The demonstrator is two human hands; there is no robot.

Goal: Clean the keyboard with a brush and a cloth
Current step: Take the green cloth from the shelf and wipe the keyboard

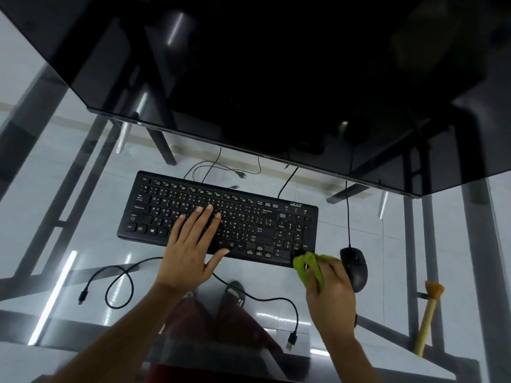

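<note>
Two bare hands reach over a clear glass surface (83, 244), with the black keyboard (177, 200) as our landmark. Left hand (190, 250) lies flat and spread on the matte keys, fingers splayed, gripping nothing. Right hand (330, 286) is curled tight around a crumpled green cloth (307, 262), which presses against the keyboard's near right corner. Right of the keyboard sits a rounded black mouse (355, 269); further right lies the brush (428, 316), pale wooden handle, orange bristles. Near the front edge, a black cable (119, 288) loops.
</note>
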